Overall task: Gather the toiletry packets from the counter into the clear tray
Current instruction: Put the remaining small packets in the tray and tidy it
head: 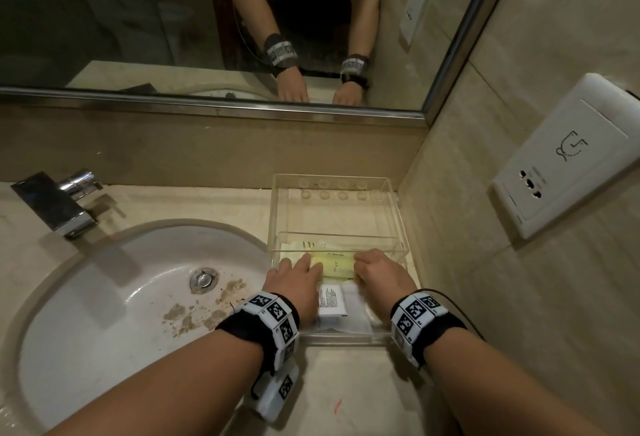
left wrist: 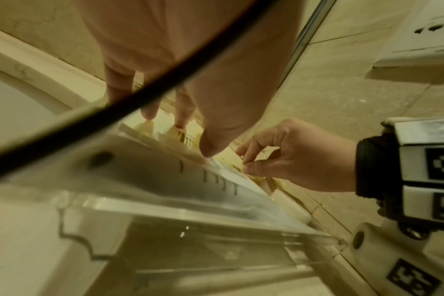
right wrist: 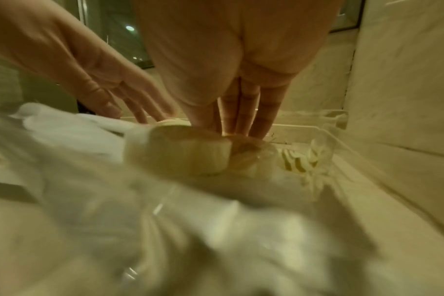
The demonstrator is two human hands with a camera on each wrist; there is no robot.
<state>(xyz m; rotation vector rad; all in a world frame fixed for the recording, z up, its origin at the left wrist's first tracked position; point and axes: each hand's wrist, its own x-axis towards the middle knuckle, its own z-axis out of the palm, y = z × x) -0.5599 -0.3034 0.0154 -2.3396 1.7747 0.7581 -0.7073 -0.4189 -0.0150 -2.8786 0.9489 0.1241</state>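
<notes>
I counted one clear tray (head: 391, 213) at the right end of the counter (head: 346, 383), against the back wall. In its front half lay packets: one pale yellow packet (head: 337, 266) between my hands, one white packet with black print (head: 330, 302) nearer the front edge, and one clear plastic wrapper (head: 356, 314) beside it; more were hidden under my hands, so I could not fix the total. My two hands, left hand (head: 296, 279) and right hand (head: 382, 272), were in the tray. There was one sink (head: 86, 297), one faucet (head: 59, 203), one wall socket (head: 568, 158), one mirror (head: 138, 19).
</notes>
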